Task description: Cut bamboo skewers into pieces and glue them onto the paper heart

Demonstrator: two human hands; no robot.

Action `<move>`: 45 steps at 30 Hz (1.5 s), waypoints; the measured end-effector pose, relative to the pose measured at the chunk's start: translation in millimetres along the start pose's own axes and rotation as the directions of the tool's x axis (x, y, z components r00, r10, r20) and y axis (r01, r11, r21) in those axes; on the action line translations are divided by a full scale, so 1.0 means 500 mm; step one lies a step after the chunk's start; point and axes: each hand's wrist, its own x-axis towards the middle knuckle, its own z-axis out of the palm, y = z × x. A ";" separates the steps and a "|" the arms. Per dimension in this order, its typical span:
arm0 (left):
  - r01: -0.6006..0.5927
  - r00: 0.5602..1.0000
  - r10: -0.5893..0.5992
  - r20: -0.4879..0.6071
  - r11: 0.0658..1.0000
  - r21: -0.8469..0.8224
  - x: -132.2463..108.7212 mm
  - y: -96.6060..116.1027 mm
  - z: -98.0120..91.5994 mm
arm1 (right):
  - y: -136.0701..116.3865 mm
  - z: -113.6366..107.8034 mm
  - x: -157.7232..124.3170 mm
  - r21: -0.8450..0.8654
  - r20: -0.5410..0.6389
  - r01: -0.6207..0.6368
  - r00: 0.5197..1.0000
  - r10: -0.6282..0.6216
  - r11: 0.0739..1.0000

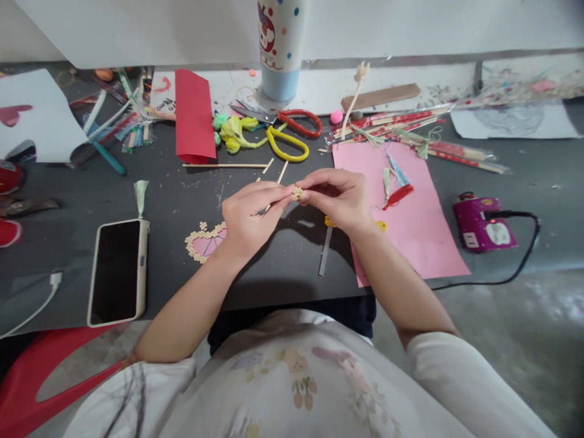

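Note:
Between the fingertips of both hands sits a small cluster of pale wooden discs (297, 193). My left hand (254, 216) pinches it from the left, and my right hand (341, 198) pinches it from the right. Both hands are closed above the dark table. A heart-shaped piece (201, 240) edged with the same pale discs, pink inside with dark lines, lies partly behind my left forearm. Thin wooden sticks (283, 172) rest just beyond my hands. Under my right wrist a yellow glue gun (329, 222) is mostly hidden, with a clear glue stick (325, 252) jutting out.
Scissors with red and yellow handles (287, 144), a red paper box (195, 115) and a tumbler (280, 55) stand or lie at the back. Pink paper (420, 237) with tassels is on the right, beside a purple box (483, 224) with a cable. A phone (117, 271) lies left.

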 end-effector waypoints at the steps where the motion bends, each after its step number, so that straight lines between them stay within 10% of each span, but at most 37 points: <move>1: 0.002 1.000 -0.002 0.002 1.000 0.001 0.000 0.000 -0.001 | -0.001 0.000 0.000 -0.009 -0.010 0.007 1.000 -0.007 1.000; 45: -0.146 0.988 0.144 -0.051 0.988 -0.041 0.007 -0.005 -0.002 | -0.004 0.008 -0.002 0.028 -0.033 0.092 0.995 -0.091 0.995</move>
